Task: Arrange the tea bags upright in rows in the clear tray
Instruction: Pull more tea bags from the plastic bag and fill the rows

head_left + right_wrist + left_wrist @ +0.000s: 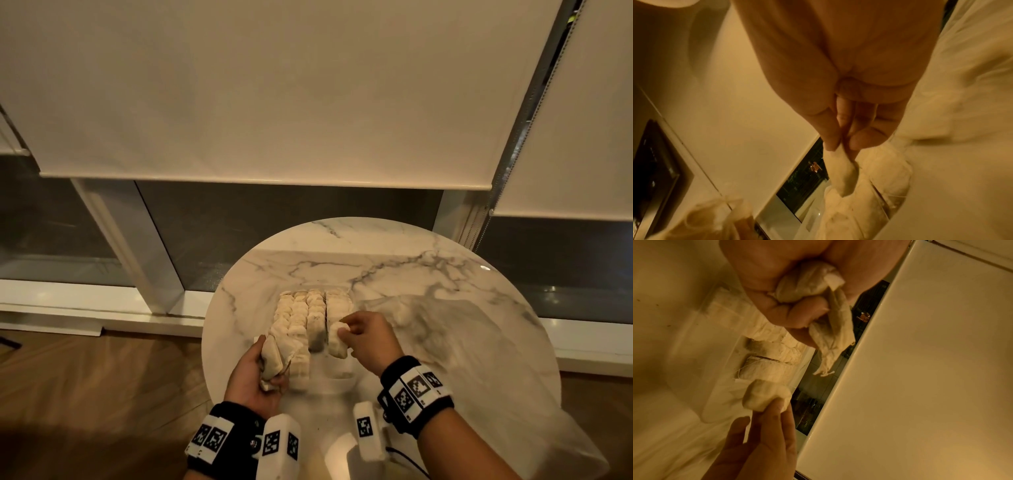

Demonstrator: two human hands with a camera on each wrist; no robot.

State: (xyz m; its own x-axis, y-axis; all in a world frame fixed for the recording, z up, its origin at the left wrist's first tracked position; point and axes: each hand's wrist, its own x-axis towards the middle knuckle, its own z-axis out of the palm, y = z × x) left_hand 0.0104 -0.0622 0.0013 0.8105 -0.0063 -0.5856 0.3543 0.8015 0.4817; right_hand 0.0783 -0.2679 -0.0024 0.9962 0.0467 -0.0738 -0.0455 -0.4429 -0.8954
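On our marble desk (428,308) | clear tray (339,380) holds upright rows of tea bags (301,318) | our left hand (253,373) clutches spare bags (272,359) | right hand (370,337) pinches one bag (337,337) over the right-hand row.

no readable text; only coded markers on wristbands (416,389).

Tea bags (310,318) stand in rows in the tray (340,378) (on the table (445,308)).
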